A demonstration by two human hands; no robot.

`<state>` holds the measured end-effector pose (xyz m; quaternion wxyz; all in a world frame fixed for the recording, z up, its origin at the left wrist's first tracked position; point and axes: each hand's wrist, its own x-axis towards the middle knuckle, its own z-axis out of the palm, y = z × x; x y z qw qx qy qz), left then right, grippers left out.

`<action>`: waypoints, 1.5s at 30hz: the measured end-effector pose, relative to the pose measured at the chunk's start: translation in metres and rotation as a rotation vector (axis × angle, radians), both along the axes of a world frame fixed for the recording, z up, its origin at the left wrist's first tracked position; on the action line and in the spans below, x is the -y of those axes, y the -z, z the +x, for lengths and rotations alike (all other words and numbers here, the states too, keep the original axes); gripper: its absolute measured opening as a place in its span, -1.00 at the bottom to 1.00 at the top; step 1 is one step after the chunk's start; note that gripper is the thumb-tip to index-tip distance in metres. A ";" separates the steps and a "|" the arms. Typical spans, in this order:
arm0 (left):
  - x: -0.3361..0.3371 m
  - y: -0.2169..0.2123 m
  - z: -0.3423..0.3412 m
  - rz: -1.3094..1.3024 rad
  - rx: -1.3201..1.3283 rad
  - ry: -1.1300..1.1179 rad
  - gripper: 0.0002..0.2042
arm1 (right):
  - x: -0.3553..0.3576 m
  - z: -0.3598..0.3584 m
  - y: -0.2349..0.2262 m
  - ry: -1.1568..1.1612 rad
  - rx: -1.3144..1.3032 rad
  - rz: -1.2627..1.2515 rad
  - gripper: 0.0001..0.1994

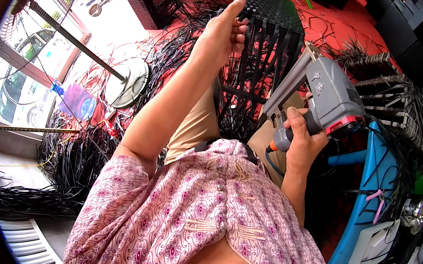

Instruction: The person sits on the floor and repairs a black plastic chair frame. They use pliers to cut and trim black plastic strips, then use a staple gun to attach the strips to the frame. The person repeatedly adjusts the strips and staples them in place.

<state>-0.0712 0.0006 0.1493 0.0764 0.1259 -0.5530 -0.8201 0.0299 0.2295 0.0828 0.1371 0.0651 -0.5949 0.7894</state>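
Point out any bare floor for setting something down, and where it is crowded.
Barest: the pale floor at left, between the grey ledge and black strips, though a yellow cord crosses it. Red floor right of the woven black piece shows patches among loose strips. Crowded: left of the legs, and around the blue plastic piece.

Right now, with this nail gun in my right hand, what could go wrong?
Your right hand holds the grey nail gun with its nose close to the black woven piece. Your left hand is near that piece too, so a stray shot might hurt it. Loose black strips lie tangled nearby and could trip you.
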 end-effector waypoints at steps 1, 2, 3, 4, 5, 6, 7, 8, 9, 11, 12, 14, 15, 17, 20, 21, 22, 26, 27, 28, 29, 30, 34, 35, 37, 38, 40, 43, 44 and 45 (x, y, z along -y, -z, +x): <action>0.001 0.000 -0.003 -0.012 0.013 0.006 -0.55 | 0.001 -0.001 0.000 -0.004 -0.007 -0.009 -0.83; 0.003 0.001 -0.006 0.021 0.026 0.024 -0.61 | 0.001 -0.001 0.000 -0.008 -0.013 -0.019 -0.82; 0.006 0.002 -0.008 0.054 0.039 0.040 -0.67 | 0.001 -0.001 0.000 -0.018 -0.017 -0.016 -0.80; 0.007 0.004 -0.009 0.089 0.052 0.057 -0.72 | 0.001 0.000 -0.001 -0.028 -0.020 -0.012 -0.77; 0.007 0.005 -0.009 0.071 0.055 0.044 -0.75 | 0.001 0.000 -0.002 -0.038 -0.023 -0.008 -0.75; 0.007 0.005 -0.009 0.053 0.058 0.029 -0.79 | 0.001 0.000 -0.003 -0.044 -0.026 -0.012 -0.73; 0.006 0.007 -0.009 0.037 0.062 0.015 -0.81 | 0.001 0.001 -0.004 -0.049 -0.028 -0.014 -0.72; 0.006 0.009 -0.008 -0.029 0.026 0.017 -0.81 | 0.001 0.001 -0.004 -0.055 -0.030 -0.016 -0.70; 0.005 0.012 -0.007 -0.096 -0.009 0.019 -0.82 | 0.002 0.001 -0.005 -0.056 -0.030 -0.014 -0.69; -0.004 0.013 -0.001 -0.218 -0.063 -0.042 -0.78 | 0.002 0.002 -0.006 -0.058 -0.028 -0.002 -0.66; -0.003 0.017 -0.002 -0.276 -0.075 -0.045 -0.77 | 0.002 0.002 -0.005 -0.056 -0.019 0.000 -0.68; -0.001 0.023 -0.003 -0.390 -0.103 -0.050 -0.74 | 0.002 0.003 -0.004 -0.052 -0.005 0.006 -0.73; -0.004 0.024 -0.004 -0.377 -0.118 -0.095 -0.72 | 0.003 0.003 -0.003 -0.056 -0.005 0.001 -0.75; -0.003 0.032 -0.010 -0.435 -0.189 -0.145 -0.72 | 0.003 0.003 -0.001 -0.070 -0.006 -0.007 -0.80; -0.003 0.029 -0.005 -0.367 -0.164 -0.131 -0.73 | 0.008 0.006 -0.008 -0.057 -0.016 0.012 -0.83; -0.008 0.028 -0.001 -0.286 -0.134 -0.121 -0.74 | 0.008 0.006 -0.008 -0.058 -0.022 0.043 -0.82; -0.013 0.029 0.003 -0.201 -0.104 -0.109 -0.74 | 0.008 0.006 -0.008 -0.058 -0.027 0.078 -0.81; -0.023 0.056 0.003 -0.045 -0.150 -0.156 -0.80 | 0.021 0.010 -0.015 -0.066 -0.029 0.011 -0.72; -0.026 0.062 0.000 0.043 -0.171 -0.153 -0.79 | 0.026 0.011 -0.019 -0.093 -0.015 -0.034 -0.66; -0.030 0.064 -0.001 0.131 -0.195 -0.153 -0.79 | 0.029 0.011 -0.020 -0.093 -0.025 0.020 -0.67; -0.031 0.066 -0.002 0.219 -0.218 -0.154 -0.78 | 0.031 0.010 -0.019 -0.094 -0.035 0.074 -0.68; -0.028 0.072 -0.006 0.179 -0.261 -0.154 -0.78 | 0.034 0.009 -0.019 -0.095 -0.046 0.128 -0.70; -0.020 0.100 -0.024 0.057 -0.373 -0.200 -0.77 | 0.049 0.003 -0.022 -0.182 0.064 0.154 -0.71; -0.019 0.104 -0.027 0.022 -0.392 -0.217 -0.77 | 0.055 0.001 -0.022 -0.201 0.065 0.133 -0.71; -0.017 0.108 -0.031 -0.031 -0.431 -0.248 -0.78 | 0.065 -0.003 -0.024 -0.213 0.078 0.179 -0.71; -0.016 0.109 -0.032 0.005 -0.433 -0.227 -0.78 | 0.070 -0.006 -0.026 -0.216 0.085 0.201 -0.71; -0.015 0.110 -0.032 0.078 -0.439 -0.181 -0.78 | 0.078 -0.009 -0.027 -0.209 0.090 0.227 -0.71; -0.007 0.115 -0.034 -0.042 -0.475 -0.180 -0.80 | 0.082 -0.013 -0.019 -0.194 0.053 0.290 -0.73; -0.008 0.114 -0.033 -0.041 -0.494 -0.205 -0.79 | 0.084 -0.015 -0.019 -0.182 0.057 0.304 -0.73; -0.007 0.114 -0.032 -0.054 -0.480 -0.200 -0.79 | 0.086 -0.018 -0.019 -0.170 0.062 0.319 -0.74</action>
